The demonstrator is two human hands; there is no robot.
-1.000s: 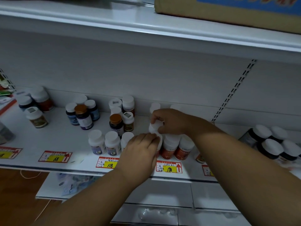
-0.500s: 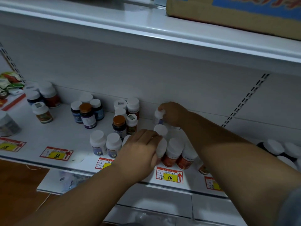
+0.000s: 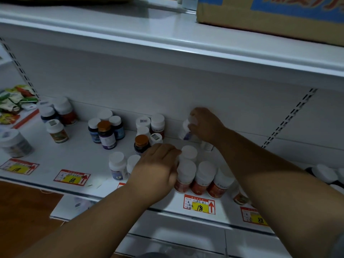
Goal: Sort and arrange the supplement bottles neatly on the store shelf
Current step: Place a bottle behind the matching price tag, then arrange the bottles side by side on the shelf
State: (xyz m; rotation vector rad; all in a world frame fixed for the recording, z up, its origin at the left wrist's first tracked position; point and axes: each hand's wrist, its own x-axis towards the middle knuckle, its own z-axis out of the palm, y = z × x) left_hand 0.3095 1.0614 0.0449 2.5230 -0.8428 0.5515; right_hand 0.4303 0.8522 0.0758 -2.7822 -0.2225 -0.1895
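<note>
Risk of toppling — your right hand (image 3: 205, 125) pinches a white-capped bottle (image 3: 186, 130) at the shelf (image 3: 55, 157) back; your left hand (image 3: 158, 168), fingers curled, grips the front red-labelled bottle (image 3: 186, 174) — a nudge could fell neighbours.

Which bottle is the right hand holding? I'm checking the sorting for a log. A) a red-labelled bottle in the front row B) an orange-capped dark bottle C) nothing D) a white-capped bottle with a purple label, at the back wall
D: the right hand grips a white-capped bottle with a purple label near the shelf's back wall.
</note>
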